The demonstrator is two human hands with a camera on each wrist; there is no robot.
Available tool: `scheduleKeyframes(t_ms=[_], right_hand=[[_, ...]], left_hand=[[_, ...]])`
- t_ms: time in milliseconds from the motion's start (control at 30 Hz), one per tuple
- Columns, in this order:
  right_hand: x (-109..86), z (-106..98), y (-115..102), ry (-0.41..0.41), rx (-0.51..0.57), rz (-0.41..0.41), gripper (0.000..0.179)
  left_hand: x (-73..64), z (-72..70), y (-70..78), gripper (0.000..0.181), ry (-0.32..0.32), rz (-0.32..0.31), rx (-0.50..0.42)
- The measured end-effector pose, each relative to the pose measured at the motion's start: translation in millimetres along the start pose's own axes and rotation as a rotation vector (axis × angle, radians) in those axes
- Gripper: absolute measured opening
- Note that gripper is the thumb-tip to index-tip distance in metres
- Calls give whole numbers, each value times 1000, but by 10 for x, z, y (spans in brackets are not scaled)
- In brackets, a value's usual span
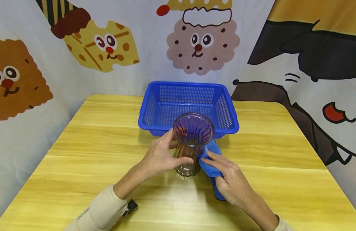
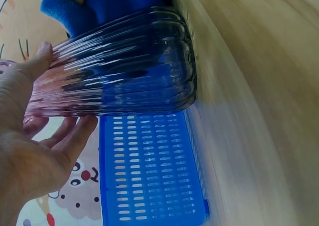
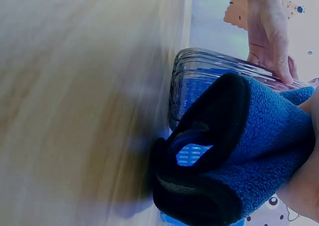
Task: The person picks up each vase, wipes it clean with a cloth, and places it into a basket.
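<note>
A ribbed glass vase [image 1: 187, 154] with a flared, purple-tinted mouth stands upright, slightly tilted, over the table in the head view. My left hand [image 1: 161, 154] grips its narrow middle, thumb across the front and fingers round the far side. In the left wrist view the vase's thick clear base [image 2: 174, 61] shows close to the tabletop. My right hand [image 1: 231, 179] holds a folded blue cloth [image 1: 211, 168] against the vase's right side, fingers bent over the fabric. The cloth's dark-edged lower part [image 3: 269, 131] hangs down in the right wrist view.
Behind the vase a blue perforated plastic basket [image 1: 232, 130] sits on the wood-grain table [image 1: 88, 154]. A cloth backdrop [image 1: 152, 41] with cartoon food figures rises behind the table. A small black buckle [image 1: 131, 206] hangs by the left sleeve.
</note>
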State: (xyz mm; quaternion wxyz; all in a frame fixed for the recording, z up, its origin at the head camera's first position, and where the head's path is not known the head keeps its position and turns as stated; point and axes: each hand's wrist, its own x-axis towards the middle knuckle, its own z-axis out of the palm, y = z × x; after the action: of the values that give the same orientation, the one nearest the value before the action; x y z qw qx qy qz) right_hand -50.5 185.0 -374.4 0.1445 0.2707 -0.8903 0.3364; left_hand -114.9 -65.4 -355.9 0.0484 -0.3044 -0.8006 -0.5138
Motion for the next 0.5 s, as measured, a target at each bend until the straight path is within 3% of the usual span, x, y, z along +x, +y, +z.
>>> scheduleKeyframes(t_ms=[500], right_hand=[[-52,81,78,-97,-16,34,56]], left_hand=[[16,-2,-57,95,-12,10,38]])
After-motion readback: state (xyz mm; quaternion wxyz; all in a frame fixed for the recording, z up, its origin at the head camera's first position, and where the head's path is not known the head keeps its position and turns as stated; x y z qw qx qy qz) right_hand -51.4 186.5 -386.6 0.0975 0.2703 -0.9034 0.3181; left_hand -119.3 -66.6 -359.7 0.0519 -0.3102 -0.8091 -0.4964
